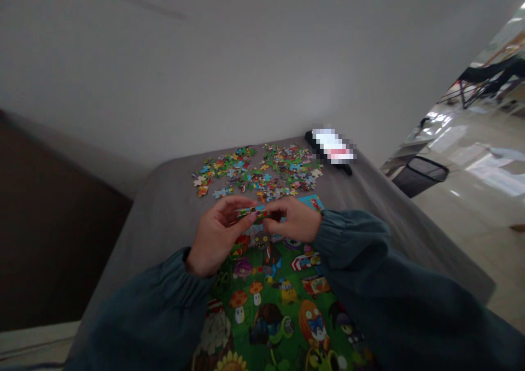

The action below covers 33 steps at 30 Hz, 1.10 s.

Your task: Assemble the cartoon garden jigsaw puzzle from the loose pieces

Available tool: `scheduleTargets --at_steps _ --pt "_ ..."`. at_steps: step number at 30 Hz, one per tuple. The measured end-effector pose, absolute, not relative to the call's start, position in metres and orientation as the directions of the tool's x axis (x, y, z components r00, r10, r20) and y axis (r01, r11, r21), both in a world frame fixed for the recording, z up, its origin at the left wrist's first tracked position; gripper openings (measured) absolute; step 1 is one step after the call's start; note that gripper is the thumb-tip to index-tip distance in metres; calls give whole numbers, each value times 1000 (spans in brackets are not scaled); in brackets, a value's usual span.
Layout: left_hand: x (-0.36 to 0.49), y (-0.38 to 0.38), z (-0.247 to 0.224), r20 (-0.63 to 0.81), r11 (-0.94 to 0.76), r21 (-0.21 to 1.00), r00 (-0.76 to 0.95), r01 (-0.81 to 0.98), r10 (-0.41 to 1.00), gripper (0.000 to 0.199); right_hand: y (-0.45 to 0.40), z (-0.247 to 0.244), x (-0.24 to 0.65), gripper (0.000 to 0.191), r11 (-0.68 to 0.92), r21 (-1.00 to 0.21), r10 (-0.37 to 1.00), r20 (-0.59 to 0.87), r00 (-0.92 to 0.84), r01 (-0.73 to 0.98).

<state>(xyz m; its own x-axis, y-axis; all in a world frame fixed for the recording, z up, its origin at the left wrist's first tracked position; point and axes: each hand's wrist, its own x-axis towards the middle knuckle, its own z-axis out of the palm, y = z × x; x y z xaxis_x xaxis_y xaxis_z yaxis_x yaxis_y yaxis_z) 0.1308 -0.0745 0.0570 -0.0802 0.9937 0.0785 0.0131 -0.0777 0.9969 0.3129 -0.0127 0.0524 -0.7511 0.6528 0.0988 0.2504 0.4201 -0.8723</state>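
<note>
Between my two hands, above the far part of a colourful cartoon picture sheet [262, 300], are a few small puzzle pieces [256, 212]. My left hand [217, 231] pinches them from the left, thumb in front and fingers behind. From the right, my right hand [293, 218] has its thumb and index finger closed at the pieces' right end. Whether the pieces are joined is too small to tell. Beyond the hands, many loose puzzle pieces [283, 166] lie scattered on the grey cloth. The sheet shows plants, mushrooms and a sunflower on green.
A grey cloth [164, 212] covers the table, which stands against a pale wall [246, 59]. A lit phone [332, 144] with a blurred screen rests at the back right. Right of the table, a dark mesh basket [422, 174] stands near the shiny floor.
</note>
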Motion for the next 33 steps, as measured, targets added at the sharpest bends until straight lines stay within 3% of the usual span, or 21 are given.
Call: scheduleTargets --at_steps 4,7,11,15,20,24,28,30,33 --pt "112 -59 55 151 -160 986 -184 -37 971 37 -2 55 321 26 458 -847 660 122 -741 269" --pt "87 -42 54 93 -144 977 -300 -154 949 44 34 67 324 30 497 -795 749 192 -634 347" --pt "64 -27 50 -24 -94 945 -355 -313 935 51 106 82 303 26 528 -595 830 210 -517 606" --pt "59 -28 49 -30 -118 912 -351 -392 936 51 161 75 265 32 460 -394 888 187 -421 796" --pt "58 -31 45 60 -205 910 -375 -360 925 46 183 47 233 43 471 -345 882 198 -428 812" --pt "57 -30 38 76 -214 922 -390 -324 918 40 186 40 228 41 457 -355 889 212 -405 816" --pt "60 -30 37 56 -193 928 -395 -317 917 38 170 54 241 20 448 -419 894 214 -393 790" --pt "65 -32 39 49 -181 933 -387 -312 921 38 143 65 254 16 466 -553 879 202 -431 691" --pt "76 -39 42 62 -163 952 -358 -260 932 36 78 78 279 16 444 -795 795 137 -592 413"
